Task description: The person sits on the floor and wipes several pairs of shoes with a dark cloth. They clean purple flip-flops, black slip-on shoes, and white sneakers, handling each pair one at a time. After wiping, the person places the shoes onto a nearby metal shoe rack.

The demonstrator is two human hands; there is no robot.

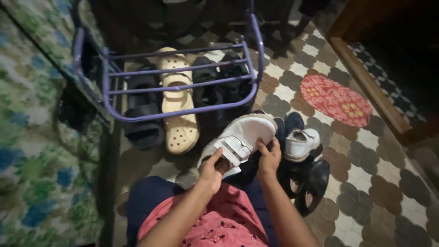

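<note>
A white strap shoe is held up in front of me by both hands, toe pointing away. My left hand grips its heel end, fingers inside the opening. My right hand holds its right side near the straps. Its white partner shoe lies on the floor just right of my right hand, beside dark shoes.
A purple metal shoe rack stands ahead, over beige clogs, black slides and black shoes. A red patterned mat lies on the tiled floor at right. A floral cloth covers the left.
</note>
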